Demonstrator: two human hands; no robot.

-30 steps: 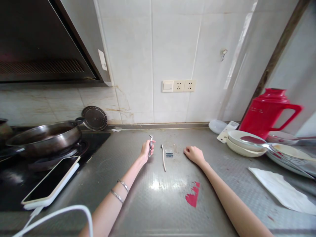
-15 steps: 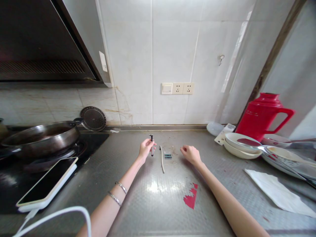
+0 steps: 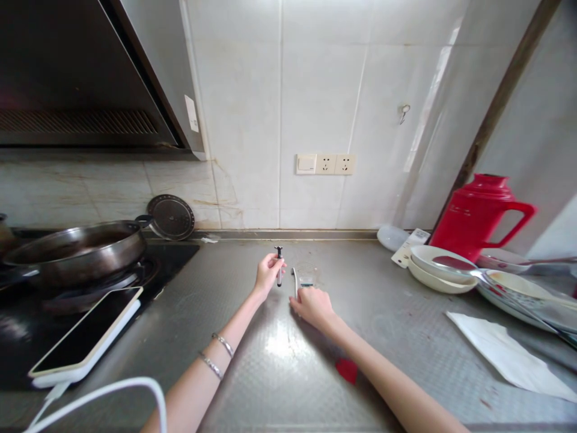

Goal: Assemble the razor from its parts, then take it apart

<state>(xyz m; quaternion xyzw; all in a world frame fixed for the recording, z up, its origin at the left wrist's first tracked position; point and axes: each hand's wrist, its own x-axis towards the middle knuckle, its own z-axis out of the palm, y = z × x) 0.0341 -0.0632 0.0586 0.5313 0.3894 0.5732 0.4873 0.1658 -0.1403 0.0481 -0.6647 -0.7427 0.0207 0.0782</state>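
Left hand (image 3: 267,273) was closed on a small T-headed tool (image 3: 279,276), thumb and fingers pinching its handle, head up and clear of the fingers. Holding it by the handle presumably kept the head exposed and the shaft nearly upright. Whether its lower end met the steel, could not tell.

Right hand (image 3: 314,305) lay low over the counter (image 3: 243,391), fingers curled, thumb side toward a pale slender rod (image 3: 296,282) with a dark tip. Fingertips hid the rod's near end; whether they gripped it, or how wide they were parted, could not tell. A small teal-edged item (image 3: 306,284) showed just beyond the knuckles, partly covered. Both small pieces sat between the hands, probably for short reach from either side.

A red scrap (image 3: 346,370) lay beside the right forearm, partly hidden by it.

Edges: back ledge (image 3: 252,234) ran beyond the tool, with a strip of steel before it. The left hand had steel between it and the stove (image 3: 175,258); phone (image 3: 88,337) and white cable (image 3: 135,382) crowded the left forearm's outer side. To the right, stacked bowls (image 3: 439,282) and a paper napkin (image 3: 509,355) stood well apart from the right hand. Tightest room was between the hands, where the rod left little sideways play.
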